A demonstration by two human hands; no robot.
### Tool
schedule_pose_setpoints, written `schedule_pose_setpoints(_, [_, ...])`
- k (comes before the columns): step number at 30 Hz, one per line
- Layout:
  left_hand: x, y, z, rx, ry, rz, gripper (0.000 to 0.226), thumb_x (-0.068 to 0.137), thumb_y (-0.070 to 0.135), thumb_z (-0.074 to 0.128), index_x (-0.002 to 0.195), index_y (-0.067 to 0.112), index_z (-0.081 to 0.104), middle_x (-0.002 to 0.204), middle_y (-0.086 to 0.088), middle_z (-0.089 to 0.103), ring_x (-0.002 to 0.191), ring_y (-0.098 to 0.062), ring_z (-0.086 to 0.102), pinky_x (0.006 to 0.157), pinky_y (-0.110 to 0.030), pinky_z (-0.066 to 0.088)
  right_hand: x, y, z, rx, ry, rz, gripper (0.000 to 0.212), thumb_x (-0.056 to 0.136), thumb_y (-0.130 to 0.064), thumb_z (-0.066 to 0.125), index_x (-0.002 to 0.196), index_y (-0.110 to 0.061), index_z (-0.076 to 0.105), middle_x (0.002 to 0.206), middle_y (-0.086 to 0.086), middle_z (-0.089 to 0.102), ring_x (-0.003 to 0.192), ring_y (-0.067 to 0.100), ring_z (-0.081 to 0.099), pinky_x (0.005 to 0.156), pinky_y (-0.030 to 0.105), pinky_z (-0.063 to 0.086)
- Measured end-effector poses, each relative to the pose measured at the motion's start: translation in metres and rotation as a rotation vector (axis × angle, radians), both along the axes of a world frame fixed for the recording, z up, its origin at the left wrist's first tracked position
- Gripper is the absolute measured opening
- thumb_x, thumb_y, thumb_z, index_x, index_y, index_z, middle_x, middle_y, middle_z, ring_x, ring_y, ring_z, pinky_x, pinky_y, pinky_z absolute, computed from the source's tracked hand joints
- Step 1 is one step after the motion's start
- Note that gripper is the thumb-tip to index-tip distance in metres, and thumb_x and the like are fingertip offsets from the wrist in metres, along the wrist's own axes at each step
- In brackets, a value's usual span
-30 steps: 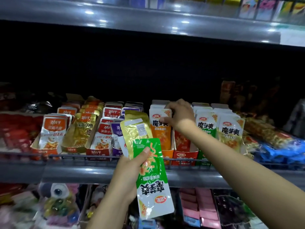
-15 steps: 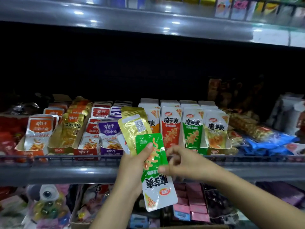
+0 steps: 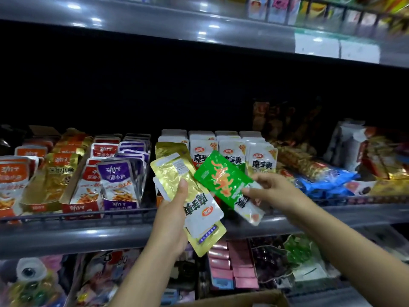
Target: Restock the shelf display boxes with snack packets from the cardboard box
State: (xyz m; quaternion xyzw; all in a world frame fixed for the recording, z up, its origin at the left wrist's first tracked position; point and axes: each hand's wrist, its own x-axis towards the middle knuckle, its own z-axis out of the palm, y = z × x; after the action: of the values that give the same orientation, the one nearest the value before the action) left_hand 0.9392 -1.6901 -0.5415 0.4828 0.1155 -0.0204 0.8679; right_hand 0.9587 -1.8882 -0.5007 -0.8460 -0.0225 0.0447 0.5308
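- We note L hand [image 3: 174,209] grips a fanned stack of gold foil packets [image 3: 177,176], thumb on top.
- R hand [image 3: 269,191] pinches a green-and-white plastic packet [image 3: 223,180], held tilted in front of the shelf display boxes [image 3: 117,206].

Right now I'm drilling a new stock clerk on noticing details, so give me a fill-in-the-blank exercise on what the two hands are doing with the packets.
1. The right hand pinches a packet whose top half is ____.
2. The left hand grips a small stack of packets, the front one coloured ____.
3. The purple packets stand in a display box on the ____ side of the left hand.
4. The cardboard box shows at the ____ edge of the view.

Missing words: green; gold; left; bottom
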Motion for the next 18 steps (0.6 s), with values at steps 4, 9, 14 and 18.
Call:
schedule_pose_setpoints(4, [0.007, 0.005, -0.004, 0.018, -0.015, -0.014, 0.035, 0.091, 0.039, 0.055, 0.118, 0.017, 0.06, 0.108, -0.014, 0.071, 0.093, -0.03, 0.071, 0.073, -0.045, 0.059, 0.02, -0.019, 0.034, -0.414, -0.29, -0.129, 0.021, 0.084, -0.018, 0.071, 0.103, -0.019, 0.062, 0.096, -0.006, 0.06, 0.072, 0.022, 0.064, 0.049, 0.014, 0.044])
schedule_pose_setpoints(9, [0.012, 0.006, -0.007, 0.044, 0.015, 0.013, 0.042, 0.087, 0.043, 0.059, 0.121, 0.017, 0.058, 0.108, -0.011, 0.071, 0.091, -0.031, 0.071, 0.067, -0.044, 0.058, 0.056, -0.023, 0.065, -0.851, -0.402, -0.125, 0.026, 0.082, -0.008, 0.065, 0.105, -0.016, 0.056, 0.086, 0.012, 0.066, 0.066, 0.025, 0.063, 0.054, 0.034, 0.05])
schedule_pose_setpoints(14, [0.015, 0.007, -0.009, 0.045, -0.018, -0.007, 0.038, 0.088, 0.043, 0.058, 0.116, 0.018, 0.06, 0.104, -0.012, 0.073, 0.09, -0.032, 0.071, 0.073, -0.049, 0.058, 0.067, -0.01, 0.094, -1.051, -0.489, 0.031, 0.036, 0.081, -0.002, 0.06, 0.108, -0.024, 0.068, 0.109, 0.001, 0.064, 0.09, 0.022, 0.061, 0.065, 0.028, 0.049])
schedule_pose_setpoints(18, [0.015, 0.004, -0.009, 0.046, -0.025, -0.027, 0.029, 0.089, 0.04, 0.058, 0.11, 0.02, 0.062, 0.101, -0.011, 0.073, 0.088, -0.032, 0.071, 0.073, -0.049, 0.057, 0.079, 0.016, 0.09, -1.2, -0.376, 0.175, 0.053, 0.086, 0.007, 0.048, 0.125, -0.028, 0.055, 0.131, 0.005, 0.053, 0.094, 0.021, 0.06, 0.061, 0.029, 0.049])
